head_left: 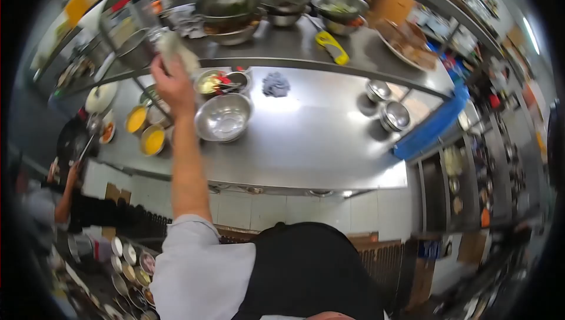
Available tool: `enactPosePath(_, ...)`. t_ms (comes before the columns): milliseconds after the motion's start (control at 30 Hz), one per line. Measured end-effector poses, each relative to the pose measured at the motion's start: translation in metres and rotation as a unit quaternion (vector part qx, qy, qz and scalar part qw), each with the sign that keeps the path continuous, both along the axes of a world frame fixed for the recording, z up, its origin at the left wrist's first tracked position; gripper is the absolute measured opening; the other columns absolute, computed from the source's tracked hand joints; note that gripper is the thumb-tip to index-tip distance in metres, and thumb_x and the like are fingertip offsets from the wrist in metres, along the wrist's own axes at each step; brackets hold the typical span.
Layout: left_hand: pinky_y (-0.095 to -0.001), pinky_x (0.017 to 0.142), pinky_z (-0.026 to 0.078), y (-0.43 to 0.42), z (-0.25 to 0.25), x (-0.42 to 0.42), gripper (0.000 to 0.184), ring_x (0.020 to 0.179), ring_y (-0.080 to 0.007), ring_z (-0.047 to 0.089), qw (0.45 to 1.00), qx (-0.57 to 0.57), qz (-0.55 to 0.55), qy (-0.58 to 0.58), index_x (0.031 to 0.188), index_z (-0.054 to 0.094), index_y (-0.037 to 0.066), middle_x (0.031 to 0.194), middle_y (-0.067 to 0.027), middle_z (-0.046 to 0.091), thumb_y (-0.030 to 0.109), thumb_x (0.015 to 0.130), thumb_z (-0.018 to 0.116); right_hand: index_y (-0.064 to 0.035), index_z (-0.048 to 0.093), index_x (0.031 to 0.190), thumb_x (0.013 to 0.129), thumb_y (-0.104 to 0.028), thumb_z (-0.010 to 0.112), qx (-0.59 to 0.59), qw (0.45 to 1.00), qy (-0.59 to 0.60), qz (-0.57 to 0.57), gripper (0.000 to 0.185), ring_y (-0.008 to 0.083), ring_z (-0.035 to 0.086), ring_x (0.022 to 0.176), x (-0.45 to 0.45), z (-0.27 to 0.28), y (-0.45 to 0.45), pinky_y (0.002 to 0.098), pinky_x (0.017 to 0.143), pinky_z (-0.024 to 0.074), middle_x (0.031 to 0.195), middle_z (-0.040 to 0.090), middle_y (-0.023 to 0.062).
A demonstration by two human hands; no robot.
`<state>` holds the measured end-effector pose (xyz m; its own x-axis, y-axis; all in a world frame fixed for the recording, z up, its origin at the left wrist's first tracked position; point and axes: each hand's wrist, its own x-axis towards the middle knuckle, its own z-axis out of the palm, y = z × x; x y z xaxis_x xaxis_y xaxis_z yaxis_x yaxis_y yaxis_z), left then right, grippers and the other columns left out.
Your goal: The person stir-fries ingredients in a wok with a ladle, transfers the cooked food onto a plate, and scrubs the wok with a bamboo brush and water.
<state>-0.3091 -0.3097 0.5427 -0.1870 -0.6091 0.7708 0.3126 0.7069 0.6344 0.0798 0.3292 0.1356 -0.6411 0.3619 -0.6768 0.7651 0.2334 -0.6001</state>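
Note:
My left hand (172, 87) is stretched up to the upper shelf, its fingers closed around a pale whitish item (178, 52), blurred, perhaps a bag or a bottle. Just beyond it stands a metal container (134, 48). Under my forearm, on the steel worktable (306, 137), are a large metal bowl (223, 117) and two containers of yellow liquid (136, 119). A smaller bowl (209, 82) with pale yellow contents and red-handled utensils (225, 80) sits behind the large bowl. My right hand is out of view.
The shelf (282, 62) crosses above the table, bearing stacked bowls (228, 11), a yellow-handled tool (332, 48) and a plate (406, 43). A grey cloth (276, 85), small metal bowls (394, 115) and a blue plastic roll (432, 123) lie below. Another person (44, 202) works at left with a pan.

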Motion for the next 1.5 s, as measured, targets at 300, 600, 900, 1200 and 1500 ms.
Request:
enactPosePath(300, -0.046, 0.093, 0.052, -0.078, -0.047, -0.1, 0.047, 0.102, -0.0361, 0.068, 0.992, -0.071, 0.084, -0.057, 0.119, 0.072, 0.001, 0.11, -0.0195, 0.073, 0.043, 0.099, 0.067, 0.0019, 0.072, 0.115, 0.095, -0.033, 0.07, -0.024, 0.995, 0.038, -0.092, 0.04, 0.0175, 0.062, 0.06, 0.008, -0.026, 0.013, 0.0329, 0.05, 0.0492, 0.081, 0.069, 0.0098)
enactPosePath(600, -0.0391, 0.103, 0.049, 0.17, -0.155, 0.009, 0.047, 0.117, -0.0283, 0.062, 0.956, -0.053, -0.267, -0.11, 0.141, 0.05, -0.005, 0.134, -0.021, 0.061, 0.019, 0.103, 0.064, -0.0028, 0.075, 0.116, 0.092, -0.031, 0.07, 0.012, 0.992, -0.115, -0.051, 0.037, 0.0263, 0.071, 0.074, 0.073, -0.018, 0.023, 0.0439, 0.062, 0.0601, 0.087, 0.074, 0.0118)
enactPosePath(900, -0.0424, 0.089, 0.053, 0.422, -0.375, 0.172, 0.044, 0.105, -0.0341, 0.07, 0.38, -0.254, -0.647, -0.61, 0.123, 0.069, 0.002, 0.11, -0.0217, 0.073, 0.034, 0.093, 0.069, -0.0032, 0.073, 0.117, 0.094, -0.033, 0.07, -0.054, 0.97, -0.101, -0.216, 0.038, 0.0252, 0.069, 0.072, 0.098, -0.04, 0.153, 0.0444, 0.062, 0.0606, 0.089, 0.071, 0.0126)
enactPosePath(1200, -0.0439, 0.089, 0.052, 0.473, -0.441, 0.203, 0.047, 0.104, -0.0391, 0.069, 0.363, -0.273, -0.477, -0.753, 0.119, 0.07, 0.0, 0.108, -0.0254, 0.072, 0.04, 0.095, 0.065, -0.0014, 0.071, 0.115, 0.1, -0.031, 0.066, -0.025, 0.978, -0.086, -0.188, 0.034, 0.0217, 0.065, 0.072, 0.184, -0.123, 0.318, 0.0421, 0.065, 0.0565, 0.089, 0.07, 0.0102)
enactPosePath(1500, -0.047, 0.089, 0.051, 0.621, -0.411, 0.178, 0.056, 0.106, -0.0459, 0.067, 0.366, -0.292, -0.524, -0.712, 0.11, 0.071, -0.004, 0.106, -0.031, 0.07, 0.049, 0.098, 0.057, -0.0122, 0.071, 0.124, 0.096, -0.043, 0.068, -0.104, 0.969, -0.137, -0.178, 0.042, 0.0278, 0.068, 0.093, 0.163, -0.085, 0.366, 0.0491, 0.081, 0.0572, 0.112, 0.071, 0.0082)
